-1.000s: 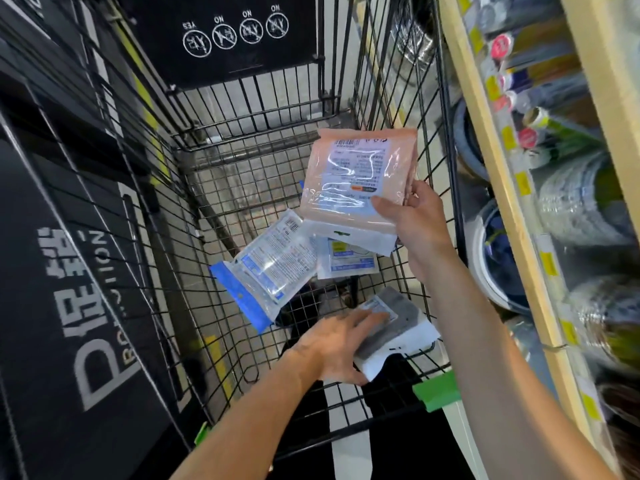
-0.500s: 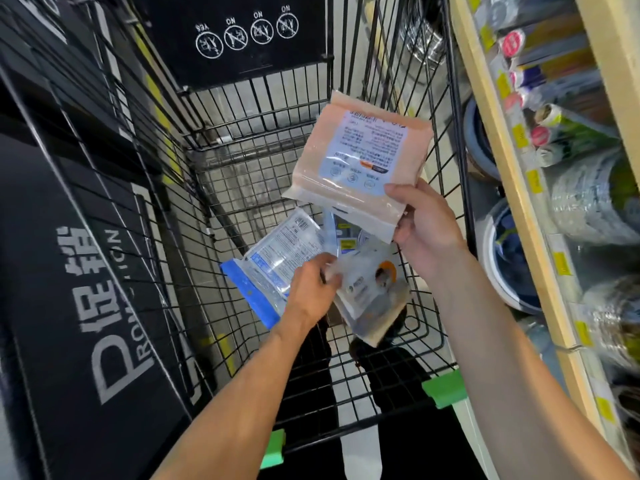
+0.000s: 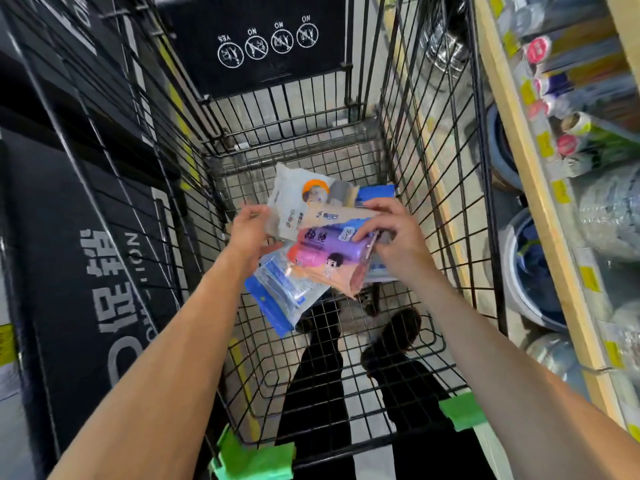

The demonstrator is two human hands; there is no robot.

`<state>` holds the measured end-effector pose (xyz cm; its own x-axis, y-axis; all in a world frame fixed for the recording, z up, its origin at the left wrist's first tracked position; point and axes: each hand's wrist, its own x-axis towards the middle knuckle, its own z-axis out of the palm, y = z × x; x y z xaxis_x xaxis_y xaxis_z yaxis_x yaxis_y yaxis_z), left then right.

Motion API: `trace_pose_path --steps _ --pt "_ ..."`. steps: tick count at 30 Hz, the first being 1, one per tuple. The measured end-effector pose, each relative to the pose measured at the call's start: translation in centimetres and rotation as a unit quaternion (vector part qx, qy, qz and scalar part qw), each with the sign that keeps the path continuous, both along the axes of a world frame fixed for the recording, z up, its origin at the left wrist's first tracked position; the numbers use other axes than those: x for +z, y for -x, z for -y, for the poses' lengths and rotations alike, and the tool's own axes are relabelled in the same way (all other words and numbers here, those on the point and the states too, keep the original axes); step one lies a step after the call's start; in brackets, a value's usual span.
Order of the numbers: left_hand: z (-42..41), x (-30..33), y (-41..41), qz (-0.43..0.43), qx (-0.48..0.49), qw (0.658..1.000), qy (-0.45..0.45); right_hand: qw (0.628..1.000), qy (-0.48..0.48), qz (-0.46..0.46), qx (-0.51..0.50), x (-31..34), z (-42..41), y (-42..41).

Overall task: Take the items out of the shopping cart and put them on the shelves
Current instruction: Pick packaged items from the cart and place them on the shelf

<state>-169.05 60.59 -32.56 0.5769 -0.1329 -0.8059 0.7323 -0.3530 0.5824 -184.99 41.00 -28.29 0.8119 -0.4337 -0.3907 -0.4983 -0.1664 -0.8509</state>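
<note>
Hands (image 3: 247, 230) (image 3: 393, 233), each grip clamped on packets (image 3: 325, 237), above blue-edged packet (image 3: 280, 292) inside wire cart (image 3: 433, 168) beside shelves (image 3: 526, 174).

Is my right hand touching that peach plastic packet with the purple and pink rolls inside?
Touching. The head view shows the right hand with its fingers curled over the upper edge of the peach plastic packet with purple and pink rolls.
</note>
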Motion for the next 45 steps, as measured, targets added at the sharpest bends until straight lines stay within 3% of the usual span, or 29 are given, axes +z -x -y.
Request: trace_pose_path --steps 2,4,7,8,10,15,20,23,28,31,35,40,45 --pt "0.3 -0.4 0.7 -0.012 -0.012 1.0 -0.018 0.999 0.033 -0.042 -0.013 -0.9 -0.9 0.4" --pt "0.8 -0.7 1.8 0.019 -0.022 0.999 -0.036 0.993 0.032 -0.048 -0.098 -2.0 -1.9 0.7" --pt "1.6 -1.5 2.8 0.009 -0.019 0.999 -0.05 0.949 -0.098 -0.1 -0.283 -3.7 -3.4 0.6" --pt "1.8 -1.8 2.7 0.001 0.002 0.999 -0.052 0.933 -0.15 -0.131 -0.3 -4.1 -3.8 0.4" --pt "2.2 -2.0 2.5 -0.008 0.045 0.996 -0.073 0.932 -0.194 -0.179 -0.248 -4.1 -4.5 -0.2" --pt "2.7 -2.4 1.7 -0.034 0.073 0.994 -0.075 0.948 -0.159 -0.212 -0.177 -4.8 -4.4 -2.6" --pt "3.2 -3.5 1.0 -0.083 0.117 0.99 -0.012 0.958 0.025 -0.133 -0.253 -5.6 -3.5 -5.1" --pt "4.1 -3.5 0.9 -0.097 0.183 0.978 0.005 0.963 0.079 -0.12 -0.228 -6.9 -1.0 -7.4" --pt "5.3 -4.3 1.8 -0.123 0.281 0.952 0.016 0.983 0.061 -0.126 -0.118 -8.4 2.1 -13.4" --pt "5.8 -4.9 2.3 -0.183 0.299 0.935 0.055 0.985 0.022 -0.154 -0.069 -9.2 2.2 -16.2" --pt "5.9 -5.1 1.8 -0.18 0.313 0.932 0.038 0.981 0.016 -0.194 0.016 -9.4 1.5 -17.8" --pt "6.3 -3.3 0.9 -0.118 0.344 0.929 0.067 0.976 -0.106 -0.185 -0.036 -8.7 1.7 -18.5" --pt "4.7 -0.9 2.7 0.015 0.346 0.933 0.102 0.953 -0.239 -0.143 -0.119 -7.4 1.4 -15.0"
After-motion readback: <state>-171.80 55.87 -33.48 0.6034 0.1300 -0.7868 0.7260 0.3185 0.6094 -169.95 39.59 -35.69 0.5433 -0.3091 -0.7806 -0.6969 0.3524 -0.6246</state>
